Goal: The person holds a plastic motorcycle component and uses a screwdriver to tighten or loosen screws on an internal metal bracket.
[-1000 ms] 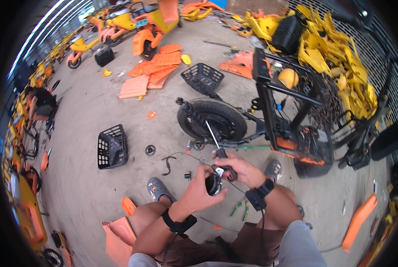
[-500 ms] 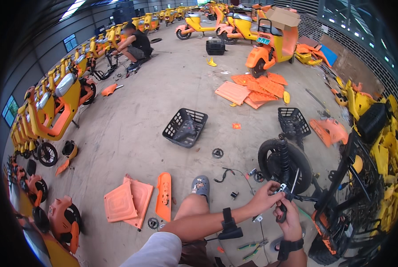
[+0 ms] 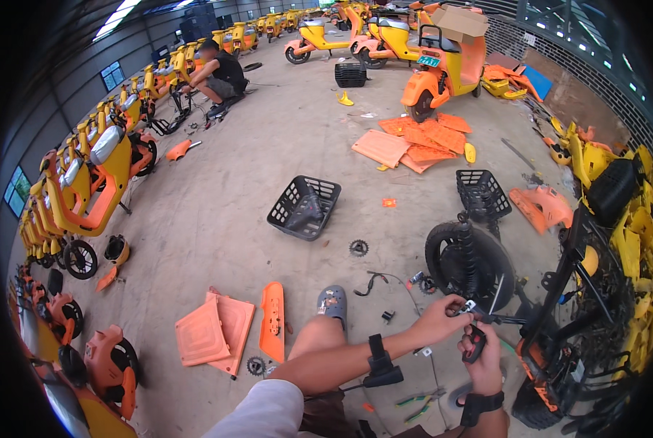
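Note:
My left hand [image 3: 441, 323] pinches a small silver metal bracket [image 3: 469, 306] between thumb and fingers. Just below it, my right hand [image 3: 485, 365] is wrapped round the black and red handle of what looks like a screwdriver [image 3: 474, 344], its thin bright shaft pointing up and away. Both hands are close together in front of a stripped scooter frame [image 3: 542, 321]. Beyond them lies a black wheel [image 3: 443, 255] with a shock absorber [image 3: 469, 255] in front. The contact between tool and bracket is too small to make out.
Pliers [image 3: 416, 409] with green handles lie below my hands, near a cable. Black baskets [image 3: 297, 232], orange panels [image 3: 232, 328] and a sprocket [image 3: 358, 248] are on the floor. Yellow body parts [image 3: 644, 233] pile up at right. A person [image 3: 224, 77] crouches far left by parked scooters.
Both hands have shifted slightly right with the bracket and screwdriver. The right hand has dropped a little away from the left. The view has moved only slightly.

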Demonstrator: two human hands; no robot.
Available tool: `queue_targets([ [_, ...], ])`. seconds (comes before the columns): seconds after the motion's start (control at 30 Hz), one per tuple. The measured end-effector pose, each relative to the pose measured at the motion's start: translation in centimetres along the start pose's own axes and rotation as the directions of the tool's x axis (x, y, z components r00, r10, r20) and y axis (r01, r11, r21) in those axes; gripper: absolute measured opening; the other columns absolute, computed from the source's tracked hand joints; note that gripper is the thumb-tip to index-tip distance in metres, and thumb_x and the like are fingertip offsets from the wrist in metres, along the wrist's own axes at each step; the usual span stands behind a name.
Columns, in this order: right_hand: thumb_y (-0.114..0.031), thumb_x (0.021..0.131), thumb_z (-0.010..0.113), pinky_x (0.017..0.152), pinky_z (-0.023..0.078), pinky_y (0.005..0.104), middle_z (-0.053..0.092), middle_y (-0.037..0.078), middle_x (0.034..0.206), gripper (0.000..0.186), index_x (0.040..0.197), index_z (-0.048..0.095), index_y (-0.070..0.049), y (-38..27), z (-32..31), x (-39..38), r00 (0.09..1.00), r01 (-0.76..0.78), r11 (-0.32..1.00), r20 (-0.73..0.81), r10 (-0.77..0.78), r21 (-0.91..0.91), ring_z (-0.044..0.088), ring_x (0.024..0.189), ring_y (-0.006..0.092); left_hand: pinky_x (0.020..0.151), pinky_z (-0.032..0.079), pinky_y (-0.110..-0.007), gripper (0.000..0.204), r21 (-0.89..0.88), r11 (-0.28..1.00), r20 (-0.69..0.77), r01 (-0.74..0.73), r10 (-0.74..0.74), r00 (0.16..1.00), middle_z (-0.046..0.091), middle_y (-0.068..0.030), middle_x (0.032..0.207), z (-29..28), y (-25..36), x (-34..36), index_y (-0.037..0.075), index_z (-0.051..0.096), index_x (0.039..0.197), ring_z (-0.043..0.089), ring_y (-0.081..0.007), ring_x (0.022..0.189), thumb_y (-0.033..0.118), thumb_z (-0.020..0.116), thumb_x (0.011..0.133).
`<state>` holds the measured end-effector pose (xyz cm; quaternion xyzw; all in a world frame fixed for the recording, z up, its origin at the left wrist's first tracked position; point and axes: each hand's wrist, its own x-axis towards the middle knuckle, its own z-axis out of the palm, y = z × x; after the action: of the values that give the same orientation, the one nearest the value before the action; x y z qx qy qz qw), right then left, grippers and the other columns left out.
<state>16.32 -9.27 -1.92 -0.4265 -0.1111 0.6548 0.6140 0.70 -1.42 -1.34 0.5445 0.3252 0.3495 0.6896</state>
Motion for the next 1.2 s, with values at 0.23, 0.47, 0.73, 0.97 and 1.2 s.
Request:
queue_targets([
  [0.23, -0.026, 0.093, 0.053, 0.052, 0.038, 0.0299, 0.066, 0.018, 0.105, 0.029, 0.113, 0.055, -0.005, 0.1, 0.9, -1.1, 0.996, -0.01, 0.998, 0.094, 0.004, 0.065, 0.047, 0.049, 0.0139, 0.07, 0.048, -0.027, 0.039, 0.096, 0.994, -0.094, -0.051, 0.06, 0.994, 0.063, -0.0065, 0.085, -1.2, -1.4, -0.1, -0.002, 0.058, 0.106, 0.057, -0.0101, 0.077, 0.023, 0.072, 0.081],
  [0.47, -0.034, 0.101, 0.047, 0.048, 0.037, 0.0291, 0.07, 0.018, 0.096, 0.033, 0.108, 0.056, -0.004, 0.8, 1.2, -0.1, 0.994, 0.033, 0.996, 0.105, -0.024, -0.085, 0.046, 0.045, 0.0141, 0.075, 0.047, -0.027, 0.049, 0.003, 1.0, 0.045, -0.02, 0.02, 0.999, 0.061, -0.0068, 0.1, -3.0, -2.4, -0.4, -0.001, 0.05, 0.118, 0.056, -0.0099, 0.088, 0.021, 0.075, 0.082],
  [0.73, -0.047, 0.099, 0.046, 0.045, 0.033, 0.0254, 0.056, 0.0, 0.059, 0.042, 0.089, 0.059, -0.009, 1.8, 0.9, 1.2, 0.997, 0.08, 0.983, -0.003, -0.082, -0.165, 0.045, 0.042, 0.0119, 0.086, 0.047, -0.035, 0.061, 0.248, 0.959, 0.098, -0.135, 0.114, 0.989, 0.061, -0.0152, 0.102, -3.1, -0.8, -1.4, 0.004, 0.049, 0.125, 0.059, -0.0225, 0.094, 0.028, 0.076, 0.076],
  [0.97, -0.042, 0.098, 0.052, 0.044, 0.036, 0.0253, 0.054, 0.002, 0.058, 0.037, 0.089, 0.058, -0.007, 2.2, 2.6, 0.8, 0.981, 0.168, 0.969, -0.065, -0.182, -0.179, 0.048, 0.044, 0.0137, 0.085, 0.047, -0.035, 0.06, 0.264, 0.952, 0.073, -0.153, 0.139, 0.988, 0.061, -0.0157, 0.102, -3.2, -0.3, -1.3, 0.001, 0.05, 0.125, 0.06, -0.0243, 0.094, 0.027, 0.073, 0.076],
  [1.2, -0.039, 0.098, 0.054, 0.043, 0.04, 0.0269, 0.058, 0.004, 0.063, 0.035, 0.091, 0.057, -0.005, 2.1, 2.4, 0.7, 0.975, 0.216, 0.948, -0.003, -0.223, -0.236, 0.051, 0.046, 0.0147, 0.082, 0.048, -0.035, 0.059, 0.281, 0.941, 0.033, -0.187, 0.186, 0.982, 0.062, -0.0166, 0.099, -2.8, -1.0, -1.2, 0.001, 0.05, 0.124, 0.061, -0.0251, 0.09, 0.027, 0.074, 0.077],
])
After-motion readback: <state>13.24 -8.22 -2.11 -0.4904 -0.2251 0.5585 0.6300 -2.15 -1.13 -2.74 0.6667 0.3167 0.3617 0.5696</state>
